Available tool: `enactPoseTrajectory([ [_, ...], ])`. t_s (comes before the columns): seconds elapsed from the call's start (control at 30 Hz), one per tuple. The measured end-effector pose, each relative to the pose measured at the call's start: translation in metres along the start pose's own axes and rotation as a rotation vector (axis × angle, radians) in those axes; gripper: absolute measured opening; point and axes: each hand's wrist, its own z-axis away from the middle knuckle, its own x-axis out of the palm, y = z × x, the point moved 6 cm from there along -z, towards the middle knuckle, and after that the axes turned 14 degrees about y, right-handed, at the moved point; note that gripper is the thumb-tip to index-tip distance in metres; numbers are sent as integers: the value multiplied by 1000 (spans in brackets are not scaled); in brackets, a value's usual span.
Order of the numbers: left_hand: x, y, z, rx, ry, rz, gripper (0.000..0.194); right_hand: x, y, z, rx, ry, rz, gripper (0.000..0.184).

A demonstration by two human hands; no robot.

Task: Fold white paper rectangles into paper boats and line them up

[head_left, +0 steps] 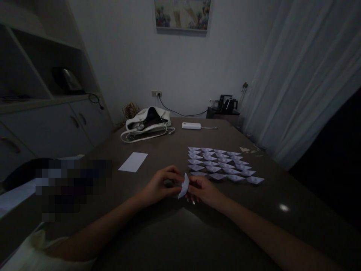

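Note:
Between my two hands, just above the dark table, is a small white folded paper boat [184,186], tilted on end. My left hand [163,184] pinches it from the left with thumb and fingers. From the right, the fingers of my right hand [204,191] grip its other side; some of those fingertips are hidden in shadow. Behind my right hand stand several finished-looking paper boats [221,165] in close rows. A flat sheet of white paper [133,162] lies to the left, beyond my left hand.
A white handbag [148,124] and a white power bank [191,125] with a short cable lie at the table's [175,145] far end. Kettles [228,105] stand on a cabinet behind. Pale curtains [299,75] hang on the right; shelves line the left. A blurred patch covers the left side.

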Motion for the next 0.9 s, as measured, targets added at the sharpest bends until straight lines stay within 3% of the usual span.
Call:
enactPoseTrajectory([
  [0.3, -1, 4, 2, 58, 25, -47, 3, 1, 1, 0, 19, 19, 21, 34],
  [0.43, 0, 2, 2, 54, 29, -27, 3, -3, -1, -1, 2, 78, 32, 30],
  [0.9, 2, 5, 4, 136, 1, -89, 10, -2, 1, -1, -20, 63, 42, 20],
])
